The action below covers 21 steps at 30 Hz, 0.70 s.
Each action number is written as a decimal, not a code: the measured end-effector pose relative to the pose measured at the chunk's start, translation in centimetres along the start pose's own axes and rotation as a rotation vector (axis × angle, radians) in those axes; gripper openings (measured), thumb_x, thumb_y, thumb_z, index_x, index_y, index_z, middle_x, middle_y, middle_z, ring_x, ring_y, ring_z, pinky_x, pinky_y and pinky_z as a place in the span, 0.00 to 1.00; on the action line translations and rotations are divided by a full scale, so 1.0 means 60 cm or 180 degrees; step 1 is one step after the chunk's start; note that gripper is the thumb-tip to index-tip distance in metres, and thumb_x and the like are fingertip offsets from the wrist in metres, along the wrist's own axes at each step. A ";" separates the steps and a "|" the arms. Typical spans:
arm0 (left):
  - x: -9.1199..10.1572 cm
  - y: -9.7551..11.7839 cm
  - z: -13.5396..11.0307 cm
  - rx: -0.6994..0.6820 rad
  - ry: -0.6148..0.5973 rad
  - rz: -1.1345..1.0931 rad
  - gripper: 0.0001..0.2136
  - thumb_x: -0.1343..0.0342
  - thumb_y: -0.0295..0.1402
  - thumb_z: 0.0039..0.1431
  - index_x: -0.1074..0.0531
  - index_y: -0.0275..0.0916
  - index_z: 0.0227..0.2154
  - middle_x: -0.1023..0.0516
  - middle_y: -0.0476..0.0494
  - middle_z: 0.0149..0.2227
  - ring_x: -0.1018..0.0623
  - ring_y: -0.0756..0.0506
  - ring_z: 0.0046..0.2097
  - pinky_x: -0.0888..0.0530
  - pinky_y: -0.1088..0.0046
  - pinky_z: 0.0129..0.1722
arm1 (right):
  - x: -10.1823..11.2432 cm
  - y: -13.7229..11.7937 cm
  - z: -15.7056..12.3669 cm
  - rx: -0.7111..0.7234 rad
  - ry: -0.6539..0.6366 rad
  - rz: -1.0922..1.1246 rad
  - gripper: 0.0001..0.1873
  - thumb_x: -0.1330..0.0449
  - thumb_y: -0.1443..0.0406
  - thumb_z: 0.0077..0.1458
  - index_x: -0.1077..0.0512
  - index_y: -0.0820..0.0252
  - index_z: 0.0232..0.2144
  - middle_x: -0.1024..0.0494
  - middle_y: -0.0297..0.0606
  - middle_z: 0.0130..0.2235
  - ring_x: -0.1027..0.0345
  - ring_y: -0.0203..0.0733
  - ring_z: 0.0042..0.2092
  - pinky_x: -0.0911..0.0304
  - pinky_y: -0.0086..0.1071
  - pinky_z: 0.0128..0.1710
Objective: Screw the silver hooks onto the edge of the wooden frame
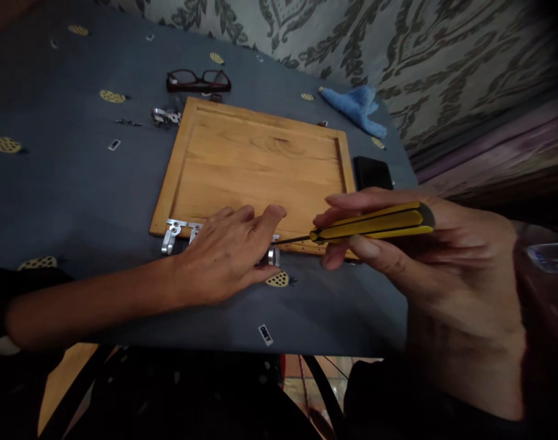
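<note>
A wooden cabinet door (255, 165) lies flat on a blue patterned tablecloth (68, 183). My left hand (223, 253) rests on the door's near edge, fingers pressed down on a metal hinge (272, 255). A second metal hinge (172, 234) sits at the door's near left corner, untouched. My right hand (398, 244) is closed round a yellow and black screwdriver (373, 224), held level, with its thin shaft pointing left at the hinge under my left fingers.
Dark-framed glasses (198, 80) lie beyond the door, with more metal hardware (165, 116) at its far left corner. A blue cloth (354, 107) and a black phone (373, 173) lie to the right. The table's near edge runs just below my hands.
</note>
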State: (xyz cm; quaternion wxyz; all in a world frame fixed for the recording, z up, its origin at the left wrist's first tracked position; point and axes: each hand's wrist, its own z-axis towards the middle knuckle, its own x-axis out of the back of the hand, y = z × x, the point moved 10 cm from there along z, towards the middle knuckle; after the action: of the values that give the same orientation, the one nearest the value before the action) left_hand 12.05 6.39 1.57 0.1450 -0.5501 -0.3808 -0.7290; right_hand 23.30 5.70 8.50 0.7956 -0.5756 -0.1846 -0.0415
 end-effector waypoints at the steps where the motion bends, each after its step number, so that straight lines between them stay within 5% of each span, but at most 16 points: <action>1: -0.001 -0.001 0.000 0.0020 -0.0027 -0.0014 0.28 0.41 0.42 0.59 0.44 0.37 0.57 0.24 0.40 0.42 0.24 0.38 0.45 0.30 0.63 0.42 | 0.004 -0.004 0.000 0.0115 0.0101 -0.0024 0.14 0.33 0.72 0.53 0.20 0.49 0.40 0.19 0.32 0.38 0.24 0.36 0.33 0.25 0.27 0.28; 5: -0.003 -0.001 -0.002 0.0011 -0.0063 -0.0009 0.27 0.42 0.42 0.60 0.45 0.37 0.57 0.25 0.39 0.44 0.24 0.39 0.45 0.30 0.63 0.42 | 0.011 -0.008 0.001 0.0270 0.0283 -0.0100 0.15 0.29 0.74 0.45 0.21 0.51 0.34 0.19 0.33 0.36 0.23 0.41 0.36 0.29 0.26 0.20; 11: -0.002 0.002 0.000 -0.0040 -0.0043 0.0057 0.28 0.41 0.42 0.60 0.45 0.36 0.57 0.25 0.40 0.43 0.24 0.38 0.45 0.29 0.63 0.42 | -0.002 0.001 -0.004 -0.0140 0.0030 -0.0006 0.17 0.33 0.70 0.53 0.22 0.50 0.46 0.19 0.31 0.40 0.24 0.34 0.29 0.24 0.28 0.33; 17: -0.003 -0.001 0.000 0.0035 -0.0070 0.0055 0.28 0.41 0.42 0.59 0.45 0.37 0.57 0.25 0.40 0.43 0.24 0.38 0.46 0.29 0.64 0.42 | 0.005 0.000 0.001 0.0162 0.0215 0.0106 0.14 0.31 0.75 0.48 0.20 0.52 0.35 0.19 0.32 0.39 0.24 0.36 0.32 0.28 0.24 0.20; 21: -0.002 -0.001 0.000 0.0026 -0.0069 0.0049 0.27 0.42 0.42 0.60 0.44 0.37 0.57 0.25 0.40 0.43 0.24 0.38 0.45 0.30 0.64 0.41 | 0.002 0.004 0.000 0.0028 0.0130 0.0023 0.16 0.29 0.73 0.47 0.22 0.50 0.37 0.19 0.30 0.37 0.24 0.35 0.29 0.25 0.25 0.25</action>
State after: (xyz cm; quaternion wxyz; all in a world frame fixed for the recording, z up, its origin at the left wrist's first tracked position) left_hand 12.05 6.42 1.39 0.1488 -0.5603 -0.3810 -0.7203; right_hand 23.47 5.82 8.33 0.8019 -0.5717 -0.1664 -0.0496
